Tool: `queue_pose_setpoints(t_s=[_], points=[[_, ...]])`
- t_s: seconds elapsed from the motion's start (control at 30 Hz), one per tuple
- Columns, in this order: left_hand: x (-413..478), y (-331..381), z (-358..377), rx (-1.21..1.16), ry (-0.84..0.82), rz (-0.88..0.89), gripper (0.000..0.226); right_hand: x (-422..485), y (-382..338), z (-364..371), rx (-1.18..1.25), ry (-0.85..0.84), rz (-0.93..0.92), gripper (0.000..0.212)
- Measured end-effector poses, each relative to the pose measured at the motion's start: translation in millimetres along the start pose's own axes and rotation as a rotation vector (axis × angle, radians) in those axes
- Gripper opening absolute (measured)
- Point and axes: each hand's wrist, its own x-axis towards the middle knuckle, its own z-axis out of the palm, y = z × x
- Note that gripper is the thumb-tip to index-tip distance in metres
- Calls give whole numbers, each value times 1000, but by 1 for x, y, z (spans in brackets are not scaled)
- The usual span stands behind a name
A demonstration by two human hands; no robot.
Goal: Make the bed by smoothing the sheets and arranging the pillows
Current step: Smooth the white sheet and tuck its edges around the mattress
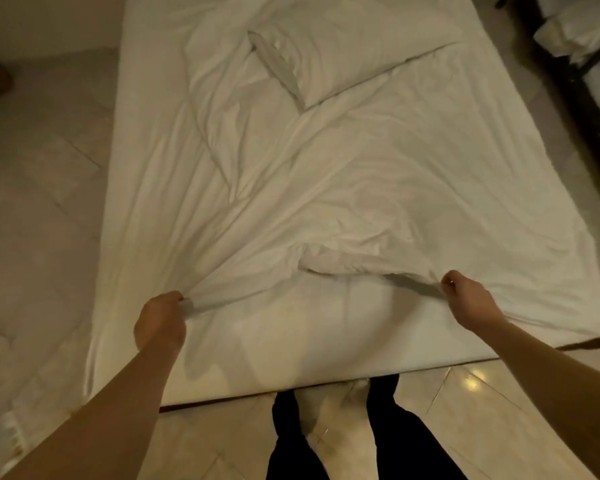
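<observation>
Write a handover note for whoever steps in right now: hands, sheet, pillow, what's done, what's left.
Left hand: fingers gripping the near edge of the sheet.
Right hand: fingers gripping the same edge, further right.
Sheet: spread over most of the mattress, heavily creased, near edge bunched between the hands; the near strip of mattress is uncovered.
Pillow: at the far end, lying askew.
Done: sheet roughly laid out.
Left: draw the sheet to the near edge, smooth the creases, square up the pillow.
</observation>
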Motion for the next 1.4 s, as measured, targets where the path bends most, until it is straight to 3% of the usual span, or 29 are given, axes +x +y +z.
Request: queue_pose_setpoints(t_s=[0.33,0.7,0.93,1.07,1.17,1.4], points=[[9,-142,-11,190,-28,36,33,-92,-19,65,-121,-111,7,13],[15,-143,10,679,-178,120,14,-97,-18,84,-336,-230,113,21],[7,-113,53,784,-297,153,27,-89,-9,102,-344,-224,111,19],[-15,-59,81,716,-276,301,29,-78,-7,114,-268,-214,67,13],[-33,-14,106,480,-266,427,41,-70,-1,116,-170,-185,37,24],[-100,89,187,157,-429,621,58,-48,61,82,-67,-20,32,35]])
